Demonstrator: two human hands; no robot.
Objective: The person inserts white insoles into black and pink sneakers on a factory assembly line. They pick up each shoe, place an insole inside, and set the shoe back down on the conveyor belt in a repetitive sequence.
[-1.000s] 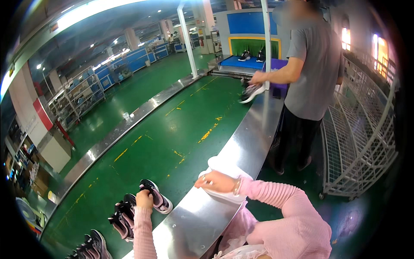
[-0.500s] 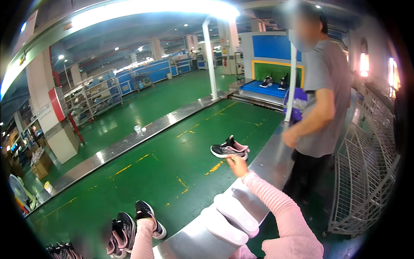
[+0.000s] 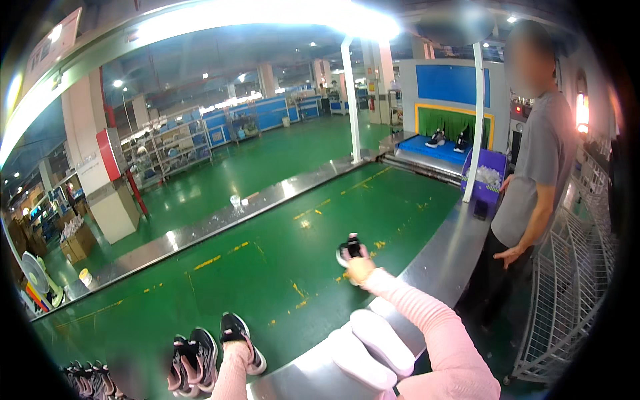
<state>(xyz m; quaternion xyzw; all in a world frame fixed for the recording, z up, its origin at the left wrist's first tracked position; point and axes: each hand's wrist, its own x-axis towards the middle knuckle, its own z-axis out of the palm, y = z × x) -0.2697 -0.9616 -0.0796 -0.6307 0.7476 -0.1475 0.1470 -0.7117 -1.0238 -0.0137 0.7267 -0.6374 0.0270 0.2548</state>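
The right hand (image 3: 361, 269) pinches a black shoe (image 3: 351, 248) over the green belt (image 3: 267, 267); left grip state is hidden.

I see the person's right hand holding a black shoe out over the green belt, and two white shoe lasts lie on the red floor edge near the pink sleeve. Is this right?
Not quite. The head view shows the two white shoe lasts lying on the shiny metal edge of the line, not on a red floor. The rest holds: the right hand holds a black shoe out over the green belt, near the pink sleeve.
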